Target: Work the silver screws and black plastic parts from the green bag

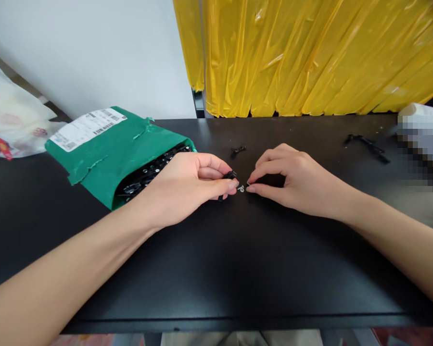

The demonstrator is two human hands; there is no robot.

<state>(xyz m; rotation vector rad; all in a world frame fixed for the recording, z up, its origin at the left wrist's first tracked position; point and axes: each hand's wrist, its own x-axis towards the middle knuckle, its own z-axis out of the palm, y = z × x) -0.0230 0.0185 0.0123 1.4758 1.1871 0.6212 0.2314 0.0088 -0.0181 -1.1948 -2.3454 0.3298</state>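
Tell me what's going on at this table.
A person works bare-handed at a black table. The left hand pinches a small black part, and the right hand pinches a tiny silvery piece right beside it, fingertips nearly meeting. A torn green mailer bag on the left holds more black parts. A loose black piece lies just behind the hands.

At right, pixel-blurred object (424, 144); tiny part (241, 188) indistinct.

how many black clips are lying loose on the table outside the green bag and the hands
2: one clip just beyond the left hand, which pinches a third clip; one far-right clip, possibly several pieces. More sit partly hidden in the green bag.
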